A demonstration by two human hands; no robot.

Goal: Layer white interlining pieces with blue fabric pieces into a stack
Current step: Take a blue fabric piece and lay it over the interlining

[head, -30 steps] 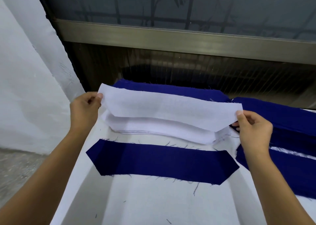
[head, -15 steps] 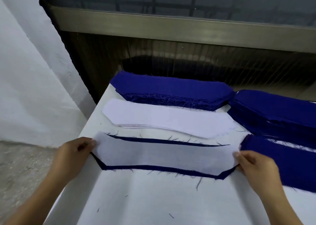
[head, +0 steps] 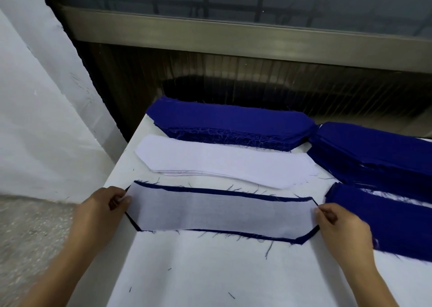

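Most of the blue fabric piece [head: 149,184] is covered: only a thin, frayed rim shows round the white interlining piece [head: 222,213] lying on it, at the middle of the counter [head: 210,271]. The sheer white lets a blue tint through. Left grip [head: 101,213] pinches its left end, right grip [head: 343,229] pinches the right tip, fingers curled. Just beyond sits a white interlining stack [head: 222,164], then a thick blue stack [head: 229,122] at the far edge. More blue piles [head: 374,147] on the right run out of frame.
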